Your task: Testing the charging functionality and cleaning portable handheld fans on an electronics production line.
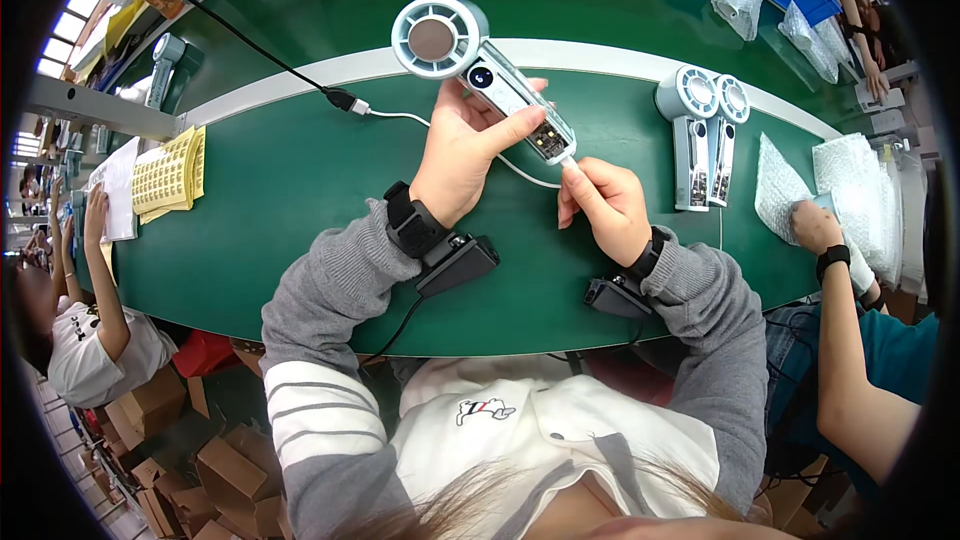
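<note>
A pale blue handheld fan point(505, 90) with a round head and a see-through lower handle lies slanted in my left hand point(460, 153), whose thumb presses on the handle. A small dark round display on its body is lit. My right hand point(608, 202) pinches the white plug of a charging cable point(568, 164) at the fan's bottom end; whether the plug is fully seated I cannot tell. The white cable point(400, 117) runs behind my left hand and joins a black cord point(335, 95) at the upper left.
Two similar fans point(692, 155) lie on the green table point(330, 185) to the right. Yellow sticker sheets point(168, 175) are at the left. A co-worker's hand point(818, 227) touches bubble wrap bags point(780, 190) at the right; another person's hand point(95, 215) rests near papers at far left.
</note>
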`<move>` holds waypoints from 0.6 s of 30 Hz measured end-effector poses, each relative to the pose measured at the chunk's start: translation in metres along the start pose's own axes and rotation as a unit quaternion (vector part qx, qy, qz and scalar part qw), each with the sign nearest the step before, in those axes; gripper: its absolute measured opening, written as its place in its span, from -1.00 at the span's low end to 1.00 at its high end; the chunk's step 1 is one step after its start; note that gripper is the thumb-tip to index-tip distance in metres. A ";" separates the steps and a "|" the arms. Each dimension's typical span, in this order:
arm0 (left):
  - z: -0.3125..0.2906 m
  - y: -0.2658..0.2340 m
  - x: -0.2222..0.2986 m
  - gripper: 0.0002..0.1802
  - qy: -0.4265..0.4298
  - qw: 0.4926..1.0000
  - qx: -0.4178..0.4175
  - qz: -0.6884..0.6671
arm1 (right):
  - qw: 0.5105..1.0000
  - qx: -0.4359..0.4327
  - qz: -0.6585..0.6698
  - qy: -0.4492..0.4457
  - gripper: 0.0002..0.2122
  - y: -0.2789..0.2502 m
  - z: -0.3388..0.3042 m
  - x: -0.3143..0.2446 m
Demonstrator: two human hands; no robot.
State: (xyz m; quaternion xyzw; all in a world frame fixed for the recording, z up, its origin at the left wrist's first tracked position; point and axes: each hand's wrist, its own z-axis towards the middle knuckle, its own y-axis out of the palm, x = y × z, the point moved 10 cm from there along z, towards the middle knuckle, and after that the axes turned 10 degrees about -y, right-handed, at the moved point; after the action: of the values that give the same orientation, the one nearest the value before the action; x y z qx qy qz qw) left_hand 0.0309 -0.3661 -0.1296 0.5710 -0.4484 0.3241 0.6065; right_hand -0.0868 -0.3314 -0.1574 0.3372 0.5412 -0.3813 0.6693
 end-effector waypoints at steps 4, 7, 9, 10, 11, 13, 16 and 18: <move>0.000 -0.010 0.007 -0.60 -0.064 0.991 0.055 -0.107 | 0.998 -0.027 -0.058 -0.024 -0.72 0.004 0.003 -0.006; -0.008 -0.022 0.059 -0.61 0.044 0.987 0.106 -0.109 | 0.992 -0.066 -0.084 -0.066 -0.73 0.010 0.003 -0.015; -0.032 -0.025 0.129 -0.59 0.202 0.967 0.141 0.061 | 0.993 -0.072 -0.068 -0.066 -0.73 0.011 0.003 -0.018; -0.056 -0.020 0.164 -0.54 0.286 0.927 0.173 0.171 | 0.993 -0.083 -0.052 -0.061 -0.73 0.014 0.003 -0.018; -0.084 -0.011 0.194 -0.49 0.363 0.872 0.197 0.263 | 0.994 -0.091 -0.039 -0.054 -0.74 0.016 0.003 -0.017; -0.139 -0.009 0.230 -0.47 0.458 0.862 0.153 0.154 | 0.994 -0.088 -0.029 -0.049 -0.73 0.016 0.003 -0.018; -0.205 0.027 0.259 -0.43 0.467 0.858 -0.208 -0.051 | 0.995 -0.094 -0.019 -0.018 -0.73 0.016 0.000 -0.012; -0.237 0.033 0.266 -0.47 0.469 0.835 -0.279 -0.076 | 0.995 -0.093 -0.008 -0.018 -0.73 0.016 0.000 -0.012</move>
State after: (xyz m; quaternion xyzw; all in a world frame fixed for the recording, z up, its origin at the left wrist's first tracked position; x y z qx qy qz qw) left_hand 0.1456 -0.1598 0.1399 0.1895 -0.1369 0.3669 0.9004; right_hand -0.0746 -0.3220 -0.1450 0.2622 0.5650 -0.3407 0.7042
